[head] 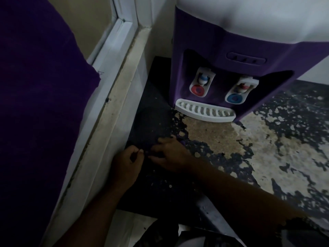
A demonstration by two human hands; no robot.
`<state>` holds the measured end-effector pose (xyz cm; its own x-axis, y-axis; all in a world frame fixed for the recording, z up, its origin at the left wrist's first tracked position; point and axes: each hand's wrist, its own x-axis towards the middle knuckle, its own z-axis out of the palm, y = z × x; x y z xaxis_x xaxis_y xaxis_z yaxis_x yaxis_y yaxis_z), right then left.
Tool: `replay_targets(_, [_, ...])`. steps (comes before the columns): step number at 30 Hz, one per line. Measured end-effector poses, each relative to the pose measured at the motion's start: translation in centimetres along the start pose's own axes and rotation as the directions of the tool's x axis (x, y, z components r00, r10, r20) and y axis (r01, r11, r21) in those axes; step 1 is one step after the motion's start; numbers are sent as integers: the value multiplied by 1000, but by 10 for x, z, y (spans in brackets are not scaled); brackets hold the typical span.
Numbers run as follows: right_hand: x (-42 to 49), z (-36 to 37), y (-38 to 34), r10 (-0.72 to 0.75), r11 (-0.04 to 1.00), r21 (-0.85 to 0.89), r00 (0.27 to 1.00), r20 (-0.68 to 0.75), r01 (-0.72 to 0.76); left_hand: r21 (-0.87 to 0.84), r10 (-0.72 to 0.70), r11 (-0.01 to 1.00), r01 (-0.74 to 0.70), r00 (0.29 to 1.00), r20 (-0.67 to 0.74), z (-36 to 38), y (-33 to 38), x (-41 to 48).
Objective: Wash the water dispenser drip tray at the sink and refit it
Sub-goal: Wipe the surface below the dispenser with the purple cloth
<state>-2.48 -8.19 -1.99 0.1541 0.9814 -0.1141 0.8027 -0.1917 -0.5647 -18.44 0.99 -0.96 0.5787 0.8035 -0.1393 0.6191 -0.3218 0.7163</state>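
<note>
Both hands rest low on the counter, left hand loosely curled, right hand with fingers spread, holding nothing; beyond the fingertips, well apart, the drip tray sits fitted under the dispenser.

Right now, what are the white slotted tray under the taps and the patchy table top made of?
The white slotted drip tray looks like moulded plastic, smooth and slightly glossy, with even slots. The patchy table top seems to be pressed board under a dark coating: tan, grainy patches show where the dark layer has flaked off. That is a guess from the look.
</note>
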Motion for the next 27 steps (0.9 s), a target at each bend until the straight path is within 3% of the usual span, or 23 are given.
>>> replay_targets(2, [-17, -10, 11, 65, 998, 25, 998, 10, -66, 6, 4, 1000, -4, 1000, 14, 0, -1, -1])
replay_targets(4, [-20, -14, 25, 154, 987, -23, 980, -123, -158, 15, 13, 1000, -13, 1000, 21, 1, -1, -2])
replay_targets(7, [-4, -10, 25, 365, 918, -64, 897, -251, -391, 25, 14, 1000, -14, 1000, 19, 4, -2, 1])
replay_targets(9, [7, 4, 14, 391, 892, -109, 872, -295, -438, 17, 15, 1000, -15, 1000, 21, 8, -3, 3])
replay_targets(14, [-15, 13, 10, 60, 985, -155, 989, -133, -81, 42, -21, 999, 20, 999, 25, 15, 1, 5])
replay_targets(17, [-47, 1, 26, 0, 988, -155, 998, -67, -11, 62, -35, 998, 31, 997, 67, 20, 9, 0])
replay_targets(20, [-75, -14, 46, 172, 960, -191, 971, -164, -202, 78, -16, 997, 8, 995, 103, 25, 21, -5])
replay_targets(24, [-72, -23, 53, 536, 809, -64, 779, -324, -584, 41, -4, 999, -1, 991, 132, 38, 33, -11])
replay_targets(25, [-66, -21, 49, 576, 786, -31, 750, -325, -617, 35, -5, 999, 0, 990, 143, 41, 34, -11])
replay_targets(27, [-59, -15, 39, 556, 805, -42, 776, -298, -592, 31, -6, 1000, 1, 987, 158, 46, 40, -12])
